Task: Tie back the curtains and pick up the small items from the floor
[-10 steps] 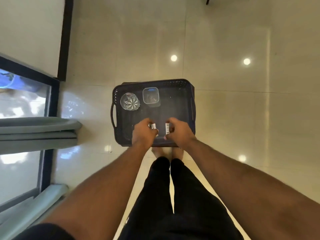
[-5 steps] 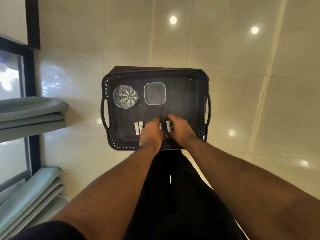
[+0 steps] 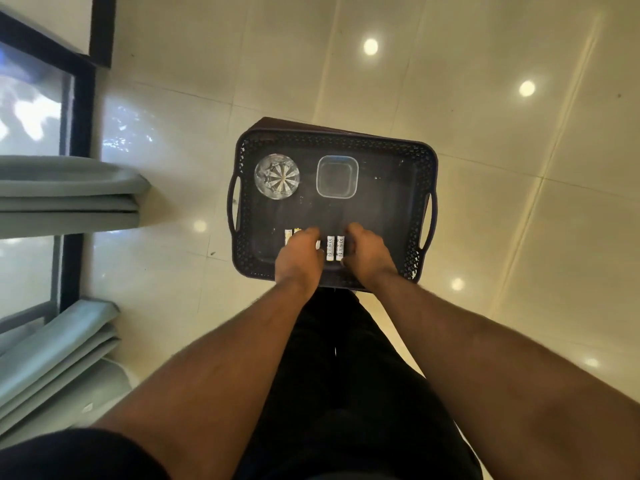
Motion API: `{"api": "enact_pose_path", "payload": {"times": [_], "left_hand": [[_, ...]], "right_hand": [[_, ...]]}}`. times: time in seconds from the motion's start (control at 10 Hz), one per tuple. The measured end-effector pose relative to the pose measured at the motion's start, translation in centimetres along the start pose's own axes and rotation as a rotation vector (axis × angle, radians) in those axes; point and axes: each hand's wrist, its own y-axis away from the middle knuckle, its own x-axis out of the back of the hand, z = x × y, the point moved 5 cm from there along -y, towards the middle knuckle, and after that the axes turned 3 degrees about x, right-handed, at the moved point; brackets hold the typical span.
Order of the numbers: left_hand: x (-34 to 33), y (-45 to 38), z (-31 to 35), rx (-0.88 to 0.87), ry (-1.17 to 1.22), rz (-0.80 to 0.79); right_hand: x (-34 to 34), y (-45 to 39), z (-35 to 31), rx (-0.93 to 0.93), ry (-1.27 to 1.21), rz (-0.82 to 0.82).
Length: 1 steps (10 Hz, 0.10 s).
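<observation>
Both hands reach into the dark basket (image 3: 408,147) on the floor (image 3: 519,237). Left hand (image 3: 299,252) and right hand (image 3: 365,252) have fingers curled among the batteries (image 3: 335,248) on the basket bottom; actual grip cannot be determined. Curtains (image 3: 69,192) hang left.

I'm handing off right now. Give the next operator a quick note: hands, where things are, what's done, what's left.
Left hand: down in the tray, over some batteries; grip hidden.
Right hand: in the tray beside two batteries; contact unclear.
More batteries show at the left hand's far side.
A glass and a clear box sit at the tray's far side.
Done: these small items are in the tray, which is on the floor.
Curtains hang gathered at the window; no tie is visible, so check them.
</observation>
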Motion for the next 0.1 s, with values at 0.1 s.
{"api": "enact_pose_path", "payload": {"times": [0.1], "left_hand": [[0.97,1.72,-1.48,0.052,0.067,0.058]], "right_hand": [[0.53,1.03,-1.05,0.031,0.023,0.051]]}}
